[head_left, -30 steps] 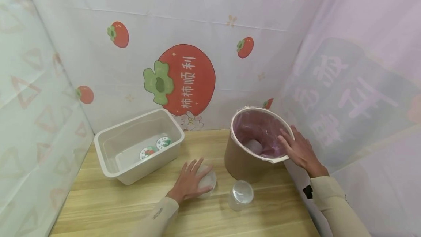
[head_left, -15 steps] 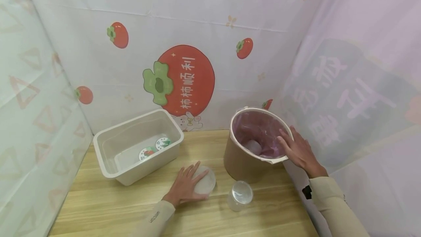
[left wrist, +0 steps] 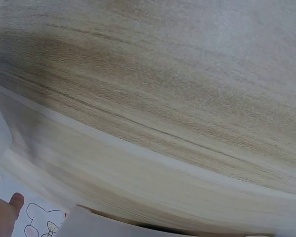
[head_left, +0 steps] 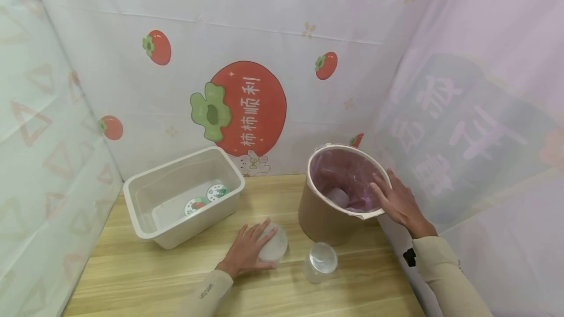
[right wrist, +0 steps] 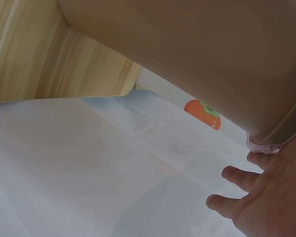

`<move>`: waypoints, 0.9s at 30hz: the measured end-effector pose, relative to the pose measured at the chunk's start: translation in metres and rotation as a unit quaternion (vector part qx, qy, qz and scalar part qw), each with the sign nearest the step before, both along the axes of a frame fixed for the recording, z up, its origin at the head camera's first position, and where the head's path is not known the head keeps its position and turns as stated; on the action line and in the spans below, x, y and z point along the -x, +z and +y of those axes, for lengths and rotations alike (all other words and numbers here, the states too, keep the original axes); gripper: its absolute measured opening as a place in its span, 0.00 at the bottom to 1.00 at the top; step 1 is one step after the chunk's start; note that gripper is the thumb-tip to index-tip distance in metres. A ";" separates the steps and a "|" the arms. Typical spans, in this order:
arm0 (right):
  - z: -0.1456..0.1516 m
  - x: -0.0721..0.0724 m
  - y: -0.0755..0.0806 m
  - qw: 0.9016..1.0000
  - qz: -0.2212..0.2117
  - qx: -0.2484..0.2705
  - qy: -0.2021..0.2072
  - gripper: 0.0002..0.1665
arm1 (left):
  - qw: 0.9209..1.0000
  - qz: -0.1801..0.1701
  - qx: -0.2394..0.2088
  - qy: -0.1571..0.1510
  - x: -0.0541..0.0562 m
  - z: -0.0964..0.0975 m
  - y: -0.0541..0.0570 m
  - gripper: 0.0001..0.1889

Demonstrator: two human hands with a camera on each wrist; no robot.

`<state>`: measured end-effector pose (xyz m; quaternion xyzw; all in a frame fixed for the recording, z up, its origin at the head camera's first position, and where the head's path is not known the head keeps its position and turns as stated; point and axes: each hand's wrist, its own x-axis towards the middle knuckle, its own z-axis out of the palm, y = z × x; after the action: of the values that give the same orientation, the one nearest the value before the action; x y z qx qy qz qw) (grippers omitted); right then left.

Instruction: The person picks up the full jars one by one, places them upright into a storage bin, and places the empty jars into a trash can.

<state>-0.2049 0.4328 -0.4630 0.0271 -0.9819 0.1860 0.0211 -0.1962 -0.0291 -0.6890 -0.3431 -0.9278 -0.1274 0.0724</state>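
White cloth walls point(head_left: 352, 97) stand around a wooden tabletop point(head_left: 150, 285), and a big red persimmon picture point(head_left: 269, 111) with white writing is on the back one. At the tabletop's far left corner sits a beige tub point(head_left: 198, 231), with two round picture pieces point(head_left: 217, 192) on its floor. At the far right corner stands a brown bin point(head_left: 319, 214) with a see-through, pinkish bag point(head_left: 361, 180) inside and a round pale thing point(head_left: 338, 197) down in it. Between the tub and the bin, nearer the front edge, is a round cloudy plastic piece point(head_left: 277, 244). The left hand point(head_left: 246, 251) lies over its left side; the fingers are apart and fairly straight, and the thumb points along the side nearest the front edge. The right hand point(head_left: 401, 204) rests at the right side of the bin's rim, with some fingers over the mouth and others outside. These fingers are spread apart too. Near the bin, toward the tabletop's front edge, a clear plastic cup point(head_left: 320, 263) stands apart from both hands. Both arms wear beige sleeves point(head_left: 445, 268).
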 end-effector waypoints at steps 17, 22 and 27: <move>-0.001 -0.001 0.000 1.000 -0.001 0.002 0.000 0.43 | 0.997 0.072 -0.019 -0.010 0.003 0.001 0.007 0.61; -0.001 -0.001 -0.001 1.000 0.000 0.000 0.000 0.43 | 0.990 0.132 -0.053 -0.017 0.016 0.012 0.032 0.63; -0.001 0.000 -0.001 1.000 0.000 0.002 0.000 0.43 | 0.985 0.152 -0.083 -0.017 0.028 0.022 0.070 0.63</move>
<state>-0.2050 0.4321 -0.4639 0.0270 -0.9815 0.1882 0.0211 -0.2247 -0.0069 -0.6193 -0.3671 -0.8862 -0.1515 0.2385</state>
